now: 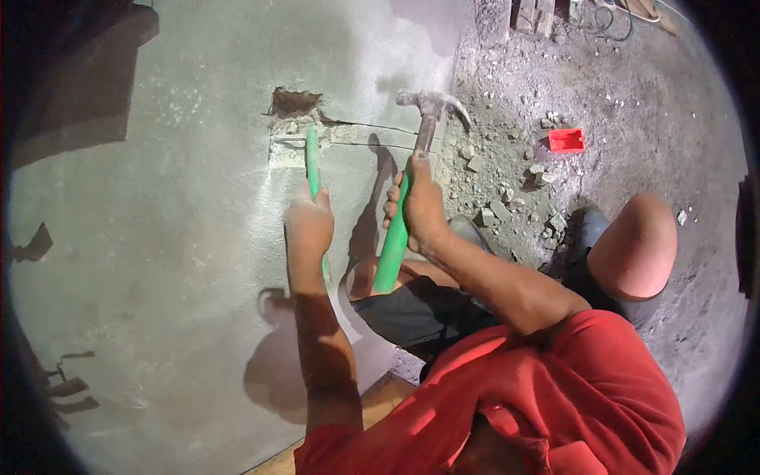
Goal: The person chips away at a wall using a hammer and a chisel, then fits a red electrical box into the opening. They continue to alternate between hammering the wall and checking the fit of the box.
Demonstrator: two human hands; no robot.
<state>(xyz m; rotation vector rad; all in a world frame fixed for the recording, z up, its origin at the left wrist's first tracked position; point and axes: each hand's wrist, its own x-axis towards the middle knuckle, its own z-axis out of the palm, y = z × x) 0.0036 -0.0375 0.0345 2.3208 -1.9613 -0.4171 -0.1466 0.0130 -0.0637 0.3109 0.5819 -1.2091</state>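
Note:
My left hand (309, 226) is closed around a green chisel (313, 158). The chisel's far end meets the chipped edge below a rough rectangular hole (294, 103) in the grey plastered wall (198, 237). In my right hand (422, 202) is a claw hammer (392, 257), gripped by its green handle. Its dusty metal head is raised to the right of the hole, apart from the chisel. Two thin cut lines run rightward from the hole across the wall.
Broken rubble (500, 210) lies along the foot of the wall on the dusty floor (649, 142). A red plastic electrical box (566, 141) rests among it. Wooden pieces (534, 17) and a cable (616, 24) are at the top right. My bent knee (633, 245) is at the right.

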